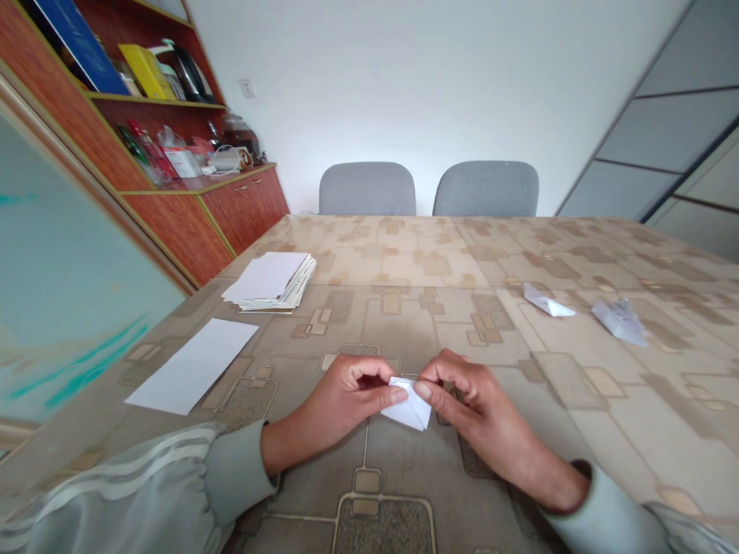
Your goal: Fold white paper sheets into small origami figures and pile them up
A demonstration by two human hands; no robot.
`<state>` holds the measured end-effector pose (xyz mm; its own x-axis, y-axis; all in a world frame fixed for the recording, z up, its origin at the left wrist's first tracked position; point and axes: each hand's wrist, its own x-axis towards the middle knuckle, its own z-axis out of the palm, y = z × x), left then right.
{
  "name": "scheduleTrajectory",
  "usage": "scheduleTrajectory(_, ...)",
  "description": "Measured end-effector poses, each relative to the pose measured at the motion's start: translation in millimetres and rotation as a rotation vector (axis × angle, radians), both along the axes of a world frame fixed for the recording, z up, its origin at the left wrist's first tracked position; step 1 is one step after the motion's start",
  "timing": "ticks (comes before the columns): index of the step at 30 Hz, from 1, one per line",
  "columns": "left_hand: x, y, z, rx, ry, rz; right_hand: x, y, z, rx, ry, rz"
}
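Observation:
A small piece of folded white paper [411, 412] is held between my two hands, just above the patterned tabletop. My left hand [346, 392] pinches its upper left edge between thumb and forefinger. On the other side, my right hand [473, 396] grips the upper right corner in the same way. Creases run across the paper's front, and its lower corner points down. The fingertips behind the paper are hidden.
A stack of paper [271, 277] lies at the left, with a loose white sheet [193, 365] nearer me. Two folded paper shapes, one slim [548, 302] and one bulkier [620, 322], rest at the right. Grey chairs [367, 188] stand behind the table [398, 469], beside a cabinet [245, 211].

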<state>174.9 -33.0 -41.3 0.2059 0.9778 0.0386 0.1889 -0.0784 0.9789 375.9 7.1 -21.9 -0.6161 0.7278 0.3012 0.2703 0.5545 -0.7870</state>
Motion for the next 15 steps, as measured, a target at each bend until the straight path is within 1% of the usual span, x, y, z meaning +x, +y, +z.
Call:
scheduleTrajectory(4, 2, 0, 5.0, 0.009, -0.037, -0.005, 0, 0, -1.5, -0.015, -0.003, 0.023)
scheduleTrajectory(6, 4, -1, 8.1, 0.004, -0.058, 0.015, -1, -1, -3.6, -0.085, 0.029, 0.031)
scheduleTrajectory(8, 6, -3, 9.5, -0.044, -0.109, 0.042, -2, -3, -6.6, -0.172, 0.079, 0.03)
scheduleTrajectory(10, 8, -4, 9.0, -0.097, -0.172, 0.073, -3, -5, -9.6, -0.223, 0.105, 0.026)
scheduleTrajectory(13, 8, -5, 7.5, -0.126, -0.225, 0.074, -5, -7, -11.4, -0.207, 0.087, 0.008)
scheduleTrajectory(15, 7, -5, 8.9, -0.084, -0.178, 0.048, -6, -6, -9.6, -0.149, 0.061, -0.007)
